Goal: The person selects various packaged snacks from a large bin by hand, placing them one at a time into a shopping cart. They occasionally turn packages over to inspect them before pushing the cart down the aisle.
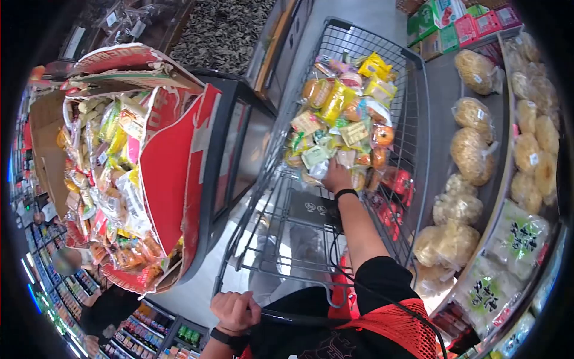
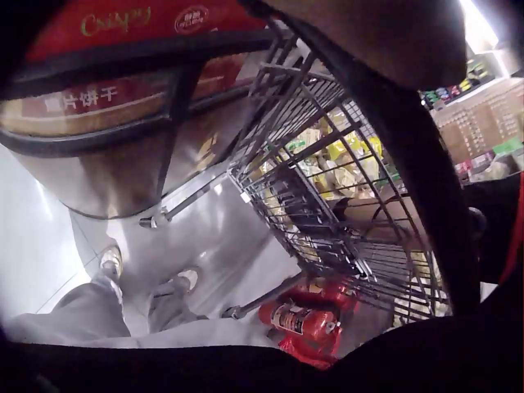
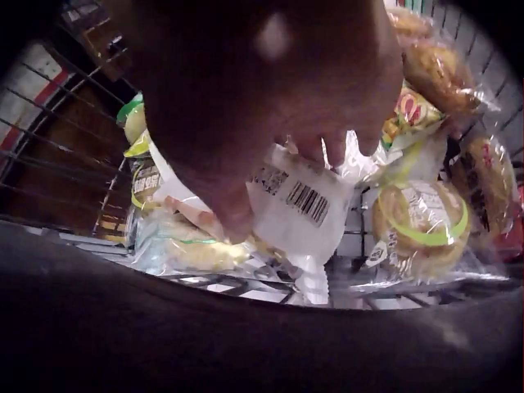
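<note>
My right hand (image 1: 338,175) reaches down into the shopping cart (image 1: 412,119). It pinches a small white snack packet (image 3: 299,205) with a barcode on its side, thumb on one edge and fingers behind. Around that hand lie several wrapped breads and snacks, among them a round bun in clear wrap (image 3: 422,221) and a yellow packet (image 1: 338,103). At the near end of the cart, my left hand (image 1: 235,311) is curled around the left end of the cart handle (image 1: 299,319).
A large red cardboard bin (image 1: 170,161) heaped with packaged snacks stands on the left. Along the right, a shelf (image 1: 436,107) carries bagged goods. Under the basket, red packages (image 2: 303,319) sit on the cart's lower rack. Another person (image 1: 110,311) is at lower left.
</note>
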A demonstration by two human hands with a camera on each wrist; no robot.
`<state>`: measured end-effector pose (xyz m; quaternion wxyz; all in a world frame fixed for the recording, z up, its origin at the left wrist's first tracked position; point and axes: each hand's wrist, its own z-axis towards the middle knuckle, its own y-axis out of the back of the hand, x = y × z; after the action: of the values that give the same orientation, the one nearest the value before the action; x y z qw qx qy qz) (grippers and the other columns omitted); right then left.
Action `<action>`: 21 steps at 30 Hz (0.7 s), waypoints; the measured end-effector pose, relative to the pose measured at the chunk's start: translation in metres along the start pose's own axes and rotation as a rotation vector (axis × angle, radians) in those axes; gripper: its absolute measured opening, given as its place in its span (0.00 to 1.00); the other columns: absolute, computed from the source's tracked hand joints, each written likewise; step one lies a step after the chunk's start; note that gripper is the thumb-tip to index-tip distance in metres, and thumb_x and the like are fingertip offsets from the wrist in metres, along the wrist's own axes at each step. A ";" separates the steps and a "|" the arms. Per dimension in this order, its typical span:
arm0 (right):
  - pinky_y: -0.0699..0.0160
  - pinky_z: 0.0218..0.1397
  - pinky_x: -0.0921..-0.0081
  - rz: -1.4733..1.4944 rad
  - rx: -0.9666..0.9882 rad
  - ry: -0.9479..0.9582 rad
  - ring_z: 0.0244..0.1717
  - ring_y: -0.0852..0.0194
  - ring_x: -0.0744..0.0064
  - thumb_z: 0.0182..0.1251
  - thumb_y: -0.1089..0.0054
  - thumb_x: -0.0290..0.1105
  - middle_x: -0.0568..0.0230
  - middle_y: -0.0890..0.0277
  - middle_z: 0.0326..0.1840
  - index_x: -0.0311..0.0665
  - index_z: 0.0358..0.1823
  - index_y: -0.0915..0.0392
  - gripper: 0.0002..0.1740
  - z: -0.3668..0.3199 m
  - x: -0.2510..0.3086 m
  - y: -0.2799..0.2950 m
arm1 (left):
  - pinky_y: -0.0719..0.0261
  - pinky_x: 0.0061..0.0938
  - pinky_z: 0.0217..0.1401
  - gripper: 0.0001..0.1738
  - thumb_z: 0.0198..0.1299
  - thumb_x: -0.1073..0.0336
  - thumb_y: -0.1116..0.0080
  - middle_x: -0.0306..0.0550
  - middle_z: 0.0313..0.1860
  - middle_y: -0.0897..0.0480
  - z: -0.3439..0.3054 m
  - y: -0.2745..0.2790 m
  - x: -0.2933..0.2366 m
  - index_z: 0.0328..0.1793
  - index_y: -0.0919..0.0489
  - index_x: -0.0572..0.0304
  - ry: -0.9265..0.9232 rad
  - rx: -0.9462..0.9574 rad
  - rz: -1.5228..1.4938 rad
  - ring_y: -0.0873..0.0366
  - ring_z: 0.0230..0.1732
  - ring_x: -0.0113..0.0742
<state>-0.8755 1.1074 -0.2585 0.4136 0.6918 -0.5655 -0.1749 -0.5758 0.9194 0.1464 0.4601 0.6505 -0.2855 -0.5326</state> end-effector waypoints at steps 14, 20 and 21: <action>0.19 0.59 0.51 0.032 0.063 0.059 0.57 0.19 0.39 0.56 0.30 0.52 0.39 0.20 0.57 0.35 0.59 0.29 0.37 -0.116 0.030 0.146 | 0.30 0.31 0.25 0.05 0.46 0.69 0.36 0.36 0.20 0.21 -0.003 0.009 -0.004 0.26 0.22 0.50 -0.099 -0.207 -0.036 0.23 0.20 0.35; 0.22 0.56 0.65 0.696 0.100 0.274 0.53 0.18 0.60 0.58 0.27 0.47 0.49 0.17 0.52 0.27 0.60 0.26 0.37 -0.216 0.099 0.258 | 0.24 0.35 0.27 0.04 0.50 0.66 0.36 0.39 0.21 0.19 -0.009 0.014 -0.008 0.27 0.21 0.51 -0.084 -0.230 -0.068 0.19 0.22 0.41; 0.23 0.56 0.70 0.775 0.049 0.381 0.52 0.21 0.69 0.61 0.27 0.46 0.54 0.19 0.53 0.27 0.60 0.26 0.35 -0.228 0.114 0.266 | 0.23 0.38 0.28 0.05 0.52 0.65 0.36 0.42 0.22 0.18 -0.009 0.015 -0.008 0.27 0.21 0.52 -0.055 -0.185 -0.079 0.19 0.23 0.44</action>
<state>-0.8489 1.0828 0.1081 0.5292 0.4578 -0.7010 0.1378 -0.5673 0.9234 0.1632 0.4890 0.6011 -0.2218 -0.5919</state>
